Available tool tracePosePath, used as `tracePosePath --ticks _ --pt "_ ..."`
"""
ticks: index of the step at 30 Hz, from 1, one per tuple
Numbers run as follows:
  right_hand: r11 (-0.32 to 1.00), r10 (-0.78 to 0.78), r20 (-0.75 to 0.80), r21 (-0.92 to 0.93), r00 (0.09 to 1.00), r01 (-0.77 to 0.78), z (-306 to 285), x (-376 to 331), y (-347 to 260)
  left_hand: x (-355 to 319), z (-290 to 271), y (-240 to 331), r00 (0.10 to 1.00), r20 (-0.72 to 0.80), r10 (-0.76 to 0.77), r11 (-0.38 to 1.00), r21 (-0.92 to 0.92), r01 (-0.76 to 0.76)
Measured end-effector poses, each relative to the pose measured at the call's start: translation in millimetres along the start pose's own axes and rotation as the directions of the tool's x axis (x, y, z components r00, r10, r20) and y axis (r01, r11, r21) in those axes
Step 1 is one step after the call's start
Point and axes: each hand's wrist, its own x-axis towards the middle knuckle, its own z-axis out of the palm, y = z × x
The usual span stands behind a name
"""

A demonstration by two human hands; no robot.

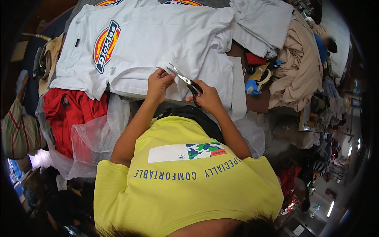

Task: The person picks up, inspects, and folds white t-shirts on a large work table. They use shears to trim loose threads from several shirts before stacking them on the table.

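A white T-shirt [150, 39] with a red, yellow and dark blue printed emblem lies spread over the table in front of me. My left hand [158, 83] pinches a bit of its edge between thumb and fingers. In my right hand [209, 96] is a pair of scissors [183, 78] with black handles. The blades are parted a little and point up and left, their tips just beside my left fingertips. Whether a thread lies between the blades is too small to make out.
Red cloth [71, 114] in a clear plastic bag [94, 138] sits at the near left. Folded white shirts [262, 23] and a heap of beige fabric [298, 67] are on the right, with a tape roll [263, 77] between. A person in a striped top [21, 128] is far left.
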Motion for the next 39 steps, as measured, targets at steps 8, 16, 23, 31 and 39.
tracePosePath --ticks 8,16,23,31,39 --pt "0.999 0.002 0.026 0.047 1.0 -0.003 1 -4 12 3 -1 10 1.0 -0.021 -0.022 0.998 -0.064 0.021" --pt "0.99 0.014 -0.013 -0.14 1.0 -0.015 0 4 -2 3 -4 11 1.0 0.008 0.012 1.0 -0.012 -0.012" --pt "0.995 -0.037 -0.004 -0.097 0.999 0.036 3 10 -6 5 -9 6 0.999 0.02 0.038 0.999 0.016 -0.038" --pt "0.999 0.037 0.006 0.002 0.999 -0.037 6 6 7 3 -6 9 0.999 -0.003 0.048 0.999 -0.001 -0.048" --pt "0.982 -0.107 -0.062 -0.16 0.992 0.096 10 12 3 5 -8 5 0.997 0.01 0.077 0.997 0.003 -0.077"
